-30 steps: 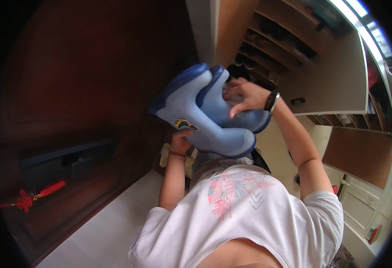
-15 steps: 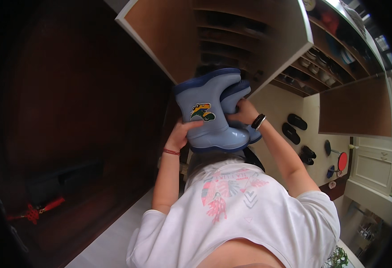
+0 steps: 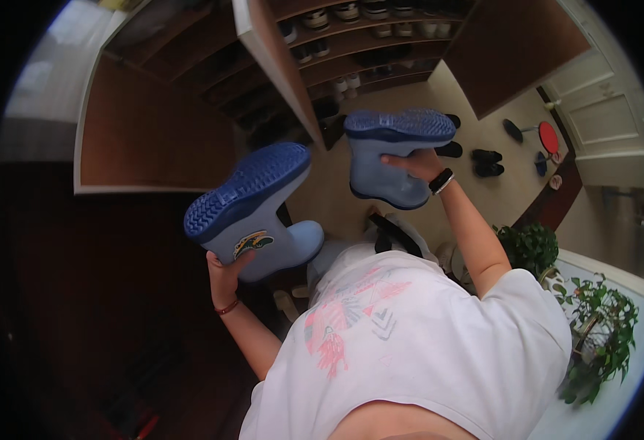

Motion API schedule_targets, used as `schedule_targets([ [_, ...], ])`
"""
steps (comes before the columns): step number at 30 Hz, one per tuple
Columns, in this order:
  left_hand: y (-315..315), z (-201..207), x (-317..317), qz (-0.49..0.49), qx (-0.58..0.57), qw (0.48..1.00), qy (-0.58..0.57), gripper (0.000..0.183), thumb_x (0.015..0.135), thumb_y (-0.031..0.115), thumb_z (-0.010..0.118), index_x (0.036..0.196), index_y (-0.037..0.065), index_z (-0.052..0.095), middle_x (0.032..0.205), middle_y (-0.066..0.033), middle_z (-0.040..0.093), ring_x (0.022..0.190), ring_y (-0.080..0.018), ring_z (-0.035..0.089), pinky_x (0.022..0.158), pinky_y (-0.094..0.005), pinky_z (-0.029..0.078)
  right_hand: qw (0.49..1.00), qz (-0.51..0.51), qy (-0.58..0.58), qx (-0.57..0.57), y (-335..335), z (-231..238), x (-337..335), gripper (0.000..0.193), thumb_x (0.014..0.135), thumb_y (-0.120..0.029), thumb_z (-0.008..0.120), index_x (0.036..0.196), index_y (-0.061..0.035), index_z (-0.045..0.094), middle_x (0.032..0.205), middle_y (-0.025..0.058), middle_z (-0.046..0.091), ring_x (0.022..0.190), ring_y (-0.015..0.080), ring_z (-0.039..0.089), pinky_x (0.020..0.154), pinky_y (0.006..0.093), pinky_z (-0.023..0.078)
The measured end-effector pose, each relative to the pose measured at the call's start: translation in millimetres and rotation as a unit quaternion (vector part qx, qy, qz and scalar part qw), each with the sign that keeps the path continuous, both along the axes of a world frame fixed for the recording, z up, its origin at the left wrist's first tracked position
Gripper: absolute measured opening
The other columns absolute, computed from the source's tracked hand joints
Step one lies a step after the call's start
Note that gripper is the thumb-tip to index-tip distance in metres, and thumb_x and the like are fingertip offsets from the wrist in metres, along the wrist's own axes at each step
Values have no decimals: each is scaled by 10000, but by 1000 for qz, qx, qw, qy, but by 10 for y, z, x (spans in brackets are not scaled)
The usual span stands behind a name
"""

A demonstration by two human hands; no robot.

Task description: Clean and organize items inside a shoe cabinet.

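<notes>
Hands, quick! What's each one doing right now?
Left hand: closed, holding the blue boot with a picture on it.
Right hand: closed, holding the other blue boot.

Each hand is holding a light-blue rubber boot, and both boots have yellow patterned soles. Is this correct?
Not entirely: the head view shows dark-blue patterned soles, not yellow ones. The left hand does hold a light-blue rubber boot, and the right hand another.
</notes>
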State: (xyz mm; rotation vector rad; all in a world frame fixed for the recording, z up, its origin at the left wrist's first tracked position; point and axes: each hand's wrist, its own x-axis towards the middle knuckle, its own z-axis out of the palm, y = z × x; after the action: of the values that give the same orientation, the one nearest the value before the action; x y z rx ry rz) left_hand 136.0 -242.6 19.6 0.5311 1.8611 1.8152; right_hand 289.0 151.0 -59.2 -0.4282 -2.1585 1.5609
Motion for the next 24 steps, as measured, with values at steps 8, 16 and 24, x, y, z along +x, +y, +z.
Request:
schedule_targets([
  [8, 1641, 312, 126, -177, -28, 984, 26, 310, 727, -11, 721, 1022, -20, 626, 953, -46, 659, 845, -98, 586, 762, -250, 467, 950, -213, -41, -227, 644, 210, 892, 610, 758, -356, 715, 1163, 61, 529, 1115, 145, 602, 1024, 228, 578, 898, 313, 440],
  [16, 2579, 18, 204, -219, -36, 967, -128, 344, 781, 151, 716, 1049, -29, 598, 967, -64, 641, 855, -131, 602, 767, -263, 474, 874, -304, -59, -375, 739, 77, 1689, 732, 767, -574, 625, 1183, 23, 538, 1146, 102, 588, 1039, 194, 556, 909, 285, 415],
  [24, 2896, -353, 18, -257, -84, 935, -228, 412, 834, 294, 659, 1099, -8, 568, 996, -63, 624, 870, -138, 603, 768, -269, 479, 820, -300, 18, -488, 446, 80, 1937, 845, 759, -734, 475, 1237, -38, 505, 1197, 53, 562, 1064, 155, 537, 938, 299, 403],
])
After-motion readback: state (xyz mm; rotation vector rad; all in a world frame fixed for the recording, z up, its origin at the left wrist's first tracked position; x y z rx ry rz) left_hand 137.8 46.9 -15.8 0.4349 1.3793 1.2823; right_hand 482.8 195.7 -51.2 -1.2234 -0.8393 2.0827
